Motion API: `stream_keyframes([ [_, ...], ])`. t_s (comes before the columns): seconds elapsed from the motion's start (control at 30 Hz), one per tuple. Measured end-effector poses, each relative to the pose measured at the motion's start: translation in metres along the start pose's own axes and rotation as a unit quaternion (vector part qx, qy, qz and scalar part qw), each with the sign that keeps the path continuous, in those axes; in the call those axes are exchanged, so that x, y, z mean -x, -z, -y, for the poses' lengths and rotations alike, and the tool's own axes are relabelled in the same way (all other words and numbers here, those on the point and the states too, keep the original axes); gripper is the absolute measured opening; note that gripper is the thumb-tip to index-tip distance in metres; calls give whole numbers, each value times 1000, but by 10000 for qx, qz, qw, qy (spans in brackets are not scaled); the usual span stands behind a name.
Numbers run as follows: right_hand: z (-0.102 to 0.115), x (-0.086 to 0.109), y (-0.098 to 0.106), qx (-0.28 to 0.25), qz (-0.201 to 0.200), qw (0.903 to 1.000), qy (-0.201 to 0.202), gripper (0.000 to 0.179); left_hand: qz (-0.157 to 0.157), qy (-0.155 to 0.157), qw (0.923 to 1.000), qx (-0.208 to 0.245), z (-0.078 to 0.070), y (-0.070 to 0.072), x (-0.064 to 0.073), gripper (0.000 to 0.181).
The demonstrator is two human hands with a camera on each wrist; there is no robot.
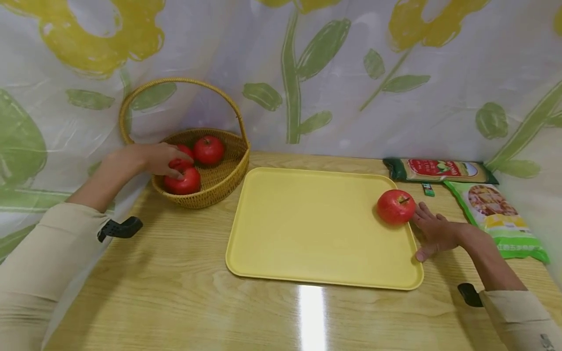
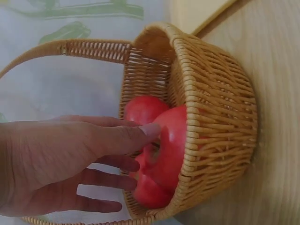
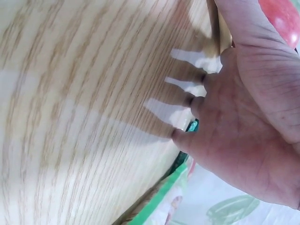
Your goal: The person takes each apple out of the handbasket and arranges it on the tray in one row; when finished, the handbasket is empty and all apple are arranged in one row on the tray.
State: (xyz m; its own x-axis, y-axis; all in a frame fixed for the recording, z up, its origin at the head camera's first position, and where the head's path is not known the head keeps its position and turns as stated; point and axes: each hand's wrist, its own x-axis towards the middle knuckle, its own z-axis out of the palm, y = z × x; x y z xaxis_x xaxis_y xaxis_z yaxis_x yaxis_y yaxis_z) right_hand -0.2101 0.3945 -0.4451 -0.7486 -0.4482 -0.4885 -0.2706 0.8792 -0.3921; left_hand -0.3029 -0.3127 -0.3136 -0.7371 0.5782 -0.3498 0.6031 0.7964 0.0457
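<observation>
My left hand (image 1: 158,158) reaches into a wicker basket (image 1: 208,197), over the red apples. Its fingers look mostly straight and spread in the left wrist view, with the thumb at the front apple (image 2: 172,140); I cannot tell whether it touches. Another apple (image 1: 209,149) sits at the back of the basket, and a third (image 1: 183,152) is partly hidden by the hand. On the right side of a yellow tray (image 1: 316,229) stands one more apple (image 1: 395,208). Beside it, at the tray's right edge, my right hand (image 1: 439,235) has its fingers spread and holds nothing.
At the back right lies a dark green pack with a red label (image 1: 441,169). A green and white food bag (image 1: 505,219) and a small green packet (image 1: 428,189) are near it. The basket's tall handle (image 1: 184,80) arches over it, close to a flower-patterned curtain (image 1: 333,112).
</observation>
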Motion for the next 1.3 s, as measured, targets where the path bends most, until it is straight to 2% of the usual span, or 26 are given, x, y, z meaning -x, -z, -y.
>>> stream_keyframes([
  [0.17, -25, -9, -7, 169, -121, 9997, -100, 148, 238, -15, 9996, -159, -5, 3, -5, 51],
  [0.27, -27, -9, -8, 24, -132, 9999, 22, 147, 321, 104, 9992, -213, -9, 3, -8, 53],
  [0.43, -6, 1, -3, -251, -46, 9992, 301, 146, 419, 218, 9988, -162, -17, 1, -13, 56],
  [0.63, 24, 10, 10, 52, 115, 9999, 87, 149, 626, 182, 9977, -155, -20, -2, -19, 51],
  [0.8, 26, 11, 10, 35, 136, 9999, 39, 149, 675, 233, 9974, -113, -21, -1, -21, 51],
  [0.9, 22, 10, 7, -84, 116, 9999, 31, 150, 689, 410, 9968, -77, -22, -2, -19, 57],
  [1.07, 7, 6, 3, -198, 51, 9997, 125, 150, 588, 510, 9969, -82, -24, -6, -17, 67],
  [1.3, -26, -11, -8, 230, -44, 9996, -123, 148, 398, 627, 9972, -128, -24, -14, -19, 76],
])
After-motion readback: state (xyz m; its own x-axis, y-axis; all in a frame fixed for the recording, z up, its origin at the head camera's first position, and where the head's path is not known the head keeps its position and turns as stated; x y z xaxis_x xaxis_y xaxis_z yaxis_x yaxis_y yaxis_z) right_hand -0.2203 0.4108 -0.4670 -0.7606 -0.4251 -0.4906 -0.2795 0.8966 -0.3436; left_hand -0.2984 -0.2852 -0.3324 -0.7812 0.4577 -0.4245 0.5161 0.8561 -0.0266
